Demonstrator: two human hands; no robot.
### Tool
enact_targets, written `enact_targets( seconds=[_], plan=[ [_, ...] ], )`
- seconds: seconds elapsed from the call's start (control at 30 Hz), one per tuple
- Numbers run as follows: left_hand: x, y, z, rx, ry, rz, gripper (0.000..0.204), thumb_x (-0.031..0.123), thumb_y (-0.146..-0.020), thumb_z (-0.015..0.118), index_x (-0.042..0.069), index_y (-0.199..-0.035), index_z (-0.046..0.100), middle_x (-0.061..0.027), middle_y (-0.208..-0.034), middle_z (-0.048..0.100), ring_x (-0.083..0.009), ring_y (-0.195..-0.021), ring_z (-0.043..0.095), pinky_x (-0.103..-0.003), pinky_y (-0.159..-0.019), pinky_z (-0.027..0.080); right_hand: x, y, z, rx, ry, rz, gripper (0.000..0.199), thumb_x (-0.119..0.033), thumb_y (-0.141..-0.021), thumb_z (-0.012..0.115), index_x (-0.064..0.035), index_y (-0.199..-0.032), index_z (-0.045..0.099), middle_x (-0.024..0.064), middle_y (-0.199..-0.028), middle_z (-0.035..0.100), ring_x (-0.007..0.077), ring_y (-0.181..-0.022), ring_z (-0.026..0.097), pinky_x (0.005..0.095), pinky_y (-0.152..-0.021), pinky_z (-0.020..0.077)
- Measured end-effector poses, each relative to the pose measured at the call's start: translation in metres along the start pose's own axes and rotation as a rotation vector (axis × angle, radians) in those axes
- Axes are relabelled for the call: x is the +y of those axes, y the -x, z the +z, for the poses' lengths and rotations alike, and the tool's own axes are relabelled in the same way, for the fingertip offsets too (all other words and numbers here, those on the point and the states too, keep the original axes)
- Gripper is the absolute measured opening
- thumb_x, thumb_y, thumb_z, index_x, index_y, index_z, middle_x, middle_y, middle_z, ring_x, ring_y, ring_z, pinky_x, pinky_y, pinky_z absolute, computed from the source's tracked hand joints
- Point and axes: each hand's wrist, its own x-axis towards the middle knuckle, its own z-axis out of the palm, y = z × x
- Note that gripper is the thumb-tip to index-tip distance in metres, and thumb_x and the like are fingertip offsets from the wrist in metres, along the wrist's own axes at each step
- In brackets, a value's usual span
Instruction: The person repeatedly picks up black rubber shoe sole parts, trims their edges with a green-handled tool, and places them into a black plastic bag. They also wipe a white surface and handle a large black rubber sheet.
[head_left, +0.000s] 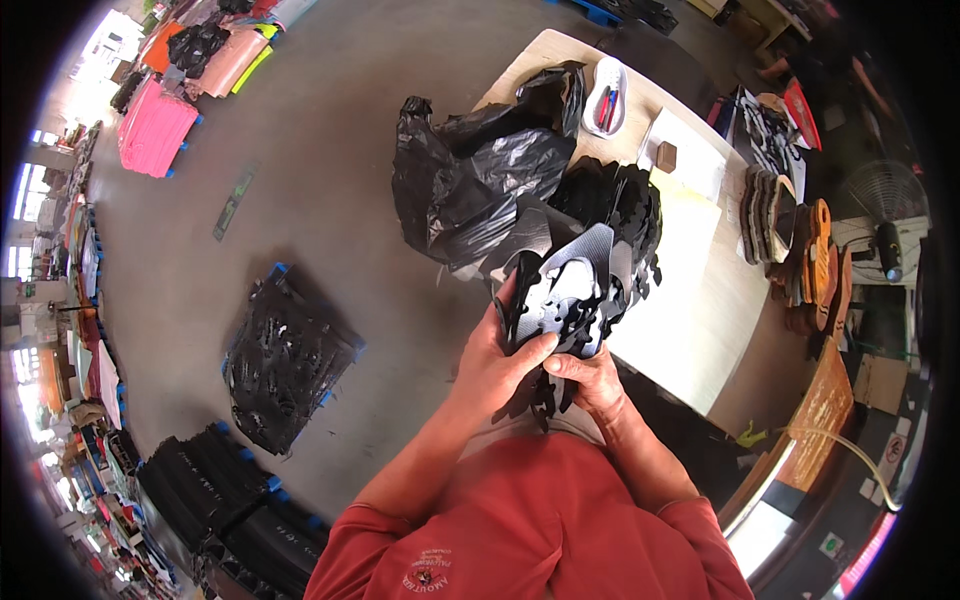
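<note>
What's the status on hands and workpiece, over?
Left hand and right hand both grip a stack of black cut pieces. Black bag behind on table. Nothing blocking.

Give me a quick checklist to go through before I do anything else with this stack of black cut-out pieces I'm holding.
1. Left hand grips the stack of black cut-out pieces from the left side: ok.
2. Right hand supports the stack from below, thumb on its lower edge: ok.
3. Pieces aligned in the stack: not ok, edges fan out unevenly.
4. Free spot on the wooden table: ok, bare light surface to the right of the pile of black pieces.
5. Black plastic bag out of the way: cannot tell, it lies close behind the stack.
6. Number of pieces held: cannot tell, the layers overlap.
</note>
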Motion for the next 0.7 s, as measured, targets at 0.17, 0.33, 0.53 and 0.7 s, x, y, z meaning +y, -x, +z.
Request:
enact_targets(
  seconds=[0.17, 0.33, 0.53, 0.7],
  plan=[
    [-0.006, -0.022, 0.000, 0.060, -0.081, -0.055, 0.069, 0.011, -0.102, 0.069, -0.005, -0.158, 0.033, -0.0093, -0.138, 0.061, -0.0144, -0.125, 0.058, -0.030, -0.107, 0.047, -0.012, -0.015, -0.010, -0.022, -0.028, 0.045, 0.060, 0.000, -0.082, 0.087, -0.0059, -0.137, 0.061, 0.0042, -0.125, 0.066, 0.0161, -0.111, 0.063, 0.0321, -0.095, 0.0524],
    [-0.009, -0.048, 0.013, 0.090, -0.122, -0.022, 0.061, 0.016, -0.106, 0.064, -0.003, -0.157, 0.036, -0.0071, -0.138, 0.060, -0.0131, -0.126, 0.056, -0.030, -0.109, 0.044, -0.023, -0.038, -0.014, 0.026, -0.052, 0.011, 0.057, 0.002, -0.086, 0.083, -0.0064, -0.137, 0.061, 0.0047, -0.127, 0.067, 0.0170, -0.112, 0.063, 0.0340, -0.097, 0.0517],
    [0.009, -0.062, 0.029, -0.015, -0.091, -0.095, 0.066, 0.019, -0.103, 0.070, -0.001, -0.157, 0.037, -0.0068, -0.142, 0.058, -0.0137, -0.131, 0.052, -0.033, -0.112, 0.042, -0.037, -0.045, -0.026, 0.032, -0.204, -0.015, 0.049, 0.004, -0.082, 0.081, -0.0046, -0.128, 0.067, 0.0060, -0.117, 0.074, 0.0205, -0.105, 0.070, 0.0363, -0.097, 0.0564],
    [0.020, -0.077, 0.033, -0.130, 0.006, -0.096, 0.082, 0.021, -0.099, 0.075, -0.004, -0.161, 0.029, -0.0092, -0.149, 0.052, -0.0151, -0.135, 0.050, -0.033, -0.115, 0.039, -0.049, -0.051, -0.032, 0.030, -0.275, 0.017, 0.052, 0.002, -0.079, 0.082, -0.0037, -0.129, 0.067, 0.0073, -0.116, 0.075, 0.0224, -0.103, 0.071, 0.0376, -0.095, 0.0575]
  ],
)
